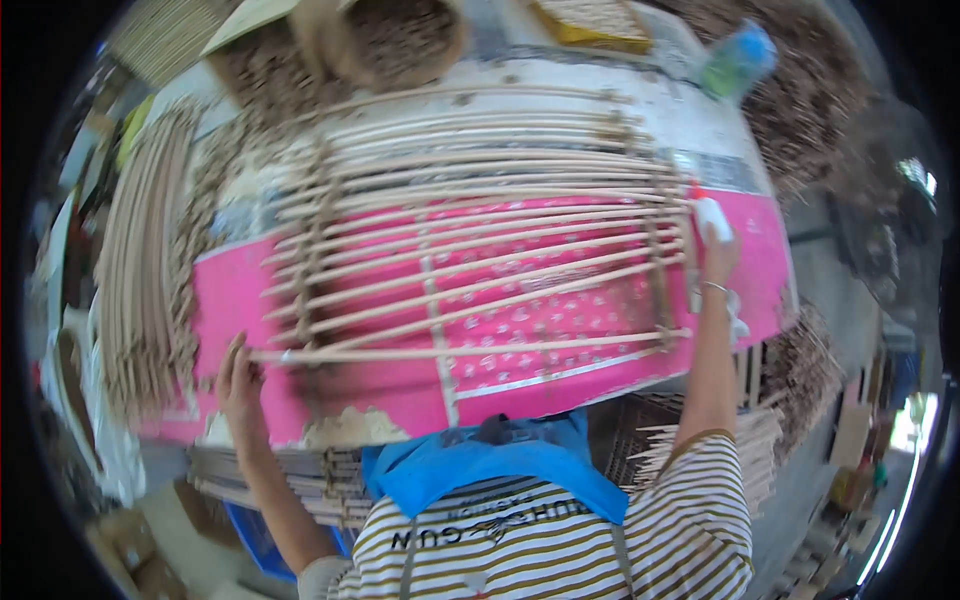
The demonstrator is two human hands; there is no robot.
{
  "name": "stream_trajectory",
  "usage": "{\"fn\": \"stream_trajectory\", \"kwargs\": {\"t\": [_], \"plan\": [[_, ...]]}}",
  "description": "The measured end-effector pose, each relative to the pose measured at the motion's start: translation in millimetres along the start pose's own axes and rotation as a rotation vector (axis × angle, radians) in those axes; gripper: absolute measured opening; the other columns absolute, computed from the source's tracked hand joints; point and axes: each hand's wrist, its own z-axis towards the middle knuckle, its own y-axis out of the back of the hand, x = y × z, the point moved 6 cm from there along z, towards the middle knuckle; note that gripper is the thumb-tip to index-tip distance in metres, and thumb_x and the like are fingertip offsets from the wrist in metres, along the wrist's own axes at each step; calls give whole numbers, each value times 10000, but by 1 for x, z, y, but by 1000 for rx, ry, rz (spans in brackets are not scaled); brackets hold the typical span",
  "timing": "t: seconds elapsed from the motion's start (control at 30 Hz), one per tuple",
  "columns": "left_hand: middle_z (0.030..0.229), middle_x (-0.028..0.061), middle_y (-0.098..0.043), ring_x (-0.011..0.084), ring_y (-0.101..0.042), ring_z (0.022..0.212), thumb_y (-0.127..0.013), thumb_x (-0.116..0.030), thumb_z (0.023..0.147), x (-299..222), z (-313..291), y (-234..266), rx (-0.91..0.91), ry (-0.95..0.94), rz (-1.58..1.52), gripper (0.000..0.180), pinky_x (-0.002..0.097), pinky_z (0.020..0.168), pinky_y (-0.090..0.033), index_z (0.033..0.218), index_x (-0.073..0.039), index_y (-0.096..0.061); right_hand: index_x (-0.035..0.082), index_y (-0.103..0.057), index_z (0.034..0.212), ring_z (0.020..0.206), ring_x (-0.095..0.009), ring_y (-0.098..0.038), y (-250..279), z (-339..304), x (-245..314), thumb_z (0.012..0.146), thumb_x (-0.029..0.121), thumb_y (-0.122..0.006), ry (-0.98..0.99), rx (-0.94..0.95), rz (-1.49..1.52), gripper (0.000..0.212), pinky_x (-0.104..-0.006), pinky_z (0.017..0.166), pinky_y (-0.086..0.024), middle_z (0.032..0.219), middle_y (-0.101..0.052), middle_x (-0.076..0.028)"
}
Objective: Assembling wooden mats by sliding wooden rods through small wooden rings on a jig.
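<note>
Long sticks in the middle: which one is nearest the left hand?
The front stick, closest to the striped shirt: its left end is at the left hand; the others' left ends are farther away.

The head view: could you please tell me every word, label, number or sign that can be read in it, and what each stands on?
Shirt: dark capital letters, upside down in the view; I do not copy printed words.
Pink cover: white marks, too blurred to read.
Bottle in the right hand: no lettering can be made out.
</note>
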Motion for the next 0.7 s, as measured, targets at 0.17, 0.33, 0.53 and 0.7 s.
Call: {"fn": "stream_trajectory", "kwargs": {"t": [0.17,0.33,0.53,0.7], "plan": [[932,-45,-622,45,-574,838,-645,-198,1058,3,-14,-18,5,44,36,339,222,740,-519,1367,-63,-687,-26,-651,1346,1105,-298,-680,33,-30,91,1025,211,-688,358,-44,-41,401,-412,1001,-523,1254,-711,-184],[930,-34,-673,56,-645,795,-644,-189,1060,13,-5,-32,61,51,-124,353,215,731,-532,1374,-29,-661,45,-722,1188,1054,-256,-669,84,-220,294,837,168,-827,672,789,440,387,-379,910,-507,1107,-735,-90],[951,-29,-683,59,-639,823,-629,-218,1069,10,-15,-29,44,27,-87,362,234,765,-531,1376,-28,-662,16,-730,1047,830,-277,-637,85,-280,317,854,-2,-753,608,849,486,195,-387,774,-486,899,-686,-115],[1052,12,-699,95,-643,905,-533,-255,1108,9,-22,-24,22,24,-187,399,274,824,-540,1417,-27,-639,15,-732,1032,820,-271,-634,84,-280,326,857,-18,-740,639,859,487,178,-373,748,-491,887,-679,-115]]}}
